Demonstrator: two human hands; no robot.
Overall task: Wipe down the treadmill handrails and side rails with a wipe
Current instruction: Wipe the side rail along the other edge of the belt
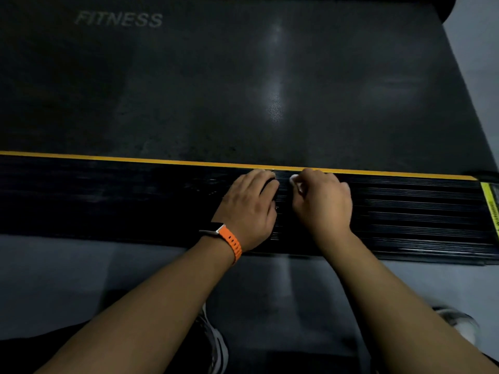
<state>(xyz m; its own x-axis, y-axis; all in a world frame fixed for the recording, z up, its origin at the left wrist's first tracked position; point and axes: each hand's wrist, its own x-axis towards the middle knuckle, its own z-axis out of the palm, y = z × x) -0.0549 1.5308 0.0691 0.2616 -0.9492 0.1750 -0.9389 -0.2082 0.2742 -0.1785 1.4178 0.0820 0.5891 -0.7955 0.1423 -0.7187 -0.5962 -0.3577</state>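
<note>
- My right hand is bunched round the white wipe, pressing it on the ribbed side rail just below the yellow strip.
- My left hand rests on the rail beside it with fingers bent. I cannot tell if it holds anything.
- Risk, my judgement: a wipe wadded this small may ride over the grooves, or snag and tear on the ribs.
- A stroke that drifts could stray onto the belt.

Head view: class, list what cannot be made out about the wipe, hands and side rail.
Head view only:
- wipe: mostly hidden inside the right hand.
- left hand fingers: tips curled under, hidden by its back.
- side rail: left part blurred; right end cut by frame edge.
</note>
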